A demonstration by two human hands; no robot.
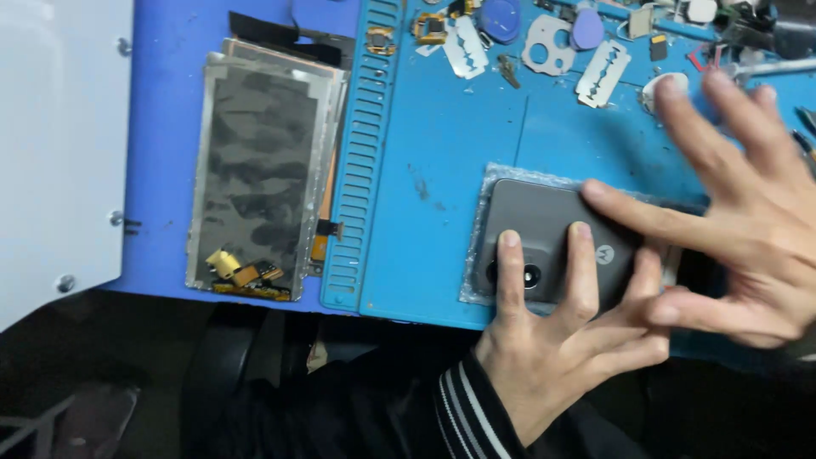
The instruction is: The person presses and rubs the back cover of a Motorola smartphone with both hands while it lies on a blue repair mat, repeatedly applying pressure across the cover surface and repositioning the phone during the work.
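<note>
Grey and matte, the back cover of a phone [552, 242] lay face-down-screen on a blue silicone mat [442, 170] near the front edge of the tabletop, resting on a thin sheet of clear plastic wrap [478, 255] whose wrinkled border showed along its left and top sides. The left hand [557, 340], coming up from a dark sleeve with white stripes, pressed two spread fingertips flat on the cover beside the round camera lens [531, 276], not gripping but pinning it down. The right hand [748, 221], blurred, was splayed wide with its index finger laid across the cover's upper right part; it grasped nothing.

Judged from this pose, even pressure from flat fingertips, kept off the lens and worked along the edges, would have seated the cover best, with the phone held square so that it did not skid on the wrap.

Counted on the mat: two razor blades [466, 47] and [603, 75] at the top, one perforated metal camera bracket [546, 42], and two round purple picks [500, 19]. To the left lay a stack of display panels [259, 166]; at least two showed, though the exact number could not be told. Small parts crowded the far right corner, too blurred to count.
</note>
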